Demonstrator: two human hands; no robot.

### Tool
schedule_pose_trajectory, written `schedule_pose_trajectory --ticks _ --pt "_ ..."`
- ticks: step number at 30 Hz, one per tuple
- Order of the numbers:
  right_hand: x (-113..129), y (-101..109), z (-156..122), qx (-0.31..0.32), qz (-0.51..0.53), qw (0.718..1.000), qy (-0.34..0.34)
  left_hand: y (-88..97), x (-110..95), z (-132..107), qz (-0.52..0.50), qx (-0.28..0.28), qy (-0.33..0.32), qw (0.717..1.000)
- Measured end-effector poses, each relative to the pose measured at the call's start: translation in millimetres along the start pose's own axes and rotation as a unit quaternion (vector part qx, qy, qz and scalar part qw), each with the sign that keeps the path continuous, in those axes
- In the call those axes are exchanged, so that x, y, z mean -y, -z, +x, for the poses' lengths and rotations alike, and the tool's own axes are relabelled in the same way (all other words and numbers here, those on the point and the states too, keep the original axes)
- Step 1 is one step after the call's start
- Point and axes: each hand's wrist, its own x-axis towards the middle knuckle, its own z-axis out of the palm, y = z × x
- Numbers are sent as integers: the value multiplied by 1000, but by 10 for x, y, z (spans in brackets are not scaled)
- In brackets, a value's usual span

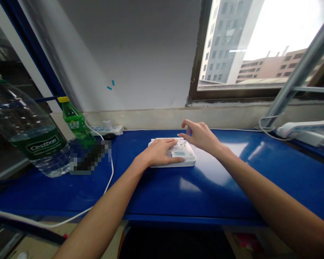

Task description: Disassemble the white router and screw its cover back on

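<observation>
A flat white device [187, 158] with a printed label lies on the blue table [205, 187], near its middle. My left hand [159, 153] rests flat on top of it, fingers stretched out over the label. My right hand [201, 136] hovers at the device's far right corner, its fingers curled in a pinch. A small purplish thing seems to sit between the thumb and fingers; I cannot make out what it is.
A large clear water bottle [24, 133] and a green soda bottle [75, 122] stand at the left beside a blurred-out patch. A white power strip [108, 129] with a cable lies by the wall. Another power strip [307, 127] lies at the right under the window.
</observation>
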Motion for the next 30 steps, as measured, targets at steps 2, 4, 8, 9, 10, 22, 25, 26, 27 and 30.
schedule_pose_trajectory --ticks 2,4,8,9,10,22,25,26,27,30 --pt "21 -25 1 -15 22 1000 -3 9 -12 1 -2 1 0 1000" --pt "29 -40 9 -1 58 998 12 16 -19 1 -7 -2 -5 1000" --pt "24 -33 18 44 125 990 56 17 -16 2 -8 0 -7 1000" --pt "26 -32 19 42 130 989 55 15 -14 4 -7 0 -4 1000" --pt "32 -35 20 32 123 991 47 13 -11 6 -6 0 -2 1000" --pt "103 -123 77 -41 -13 997 -62 11 -2 16 -1 11 12 1000" --pt "124 -80 93 6 11 1000 -28 19 -6 18 -3 11 5 1000" --pt "130 -71 93 18 6 999 -26 20 -7 19 -4 11 3 1000" --pt "134 -68 89 24 -1 999 -27 20 -7 21 -5 10 0 1000" --pt "129 -100 64 -4 -20 999 -44 15 -4 22 -10 7 1 1000"
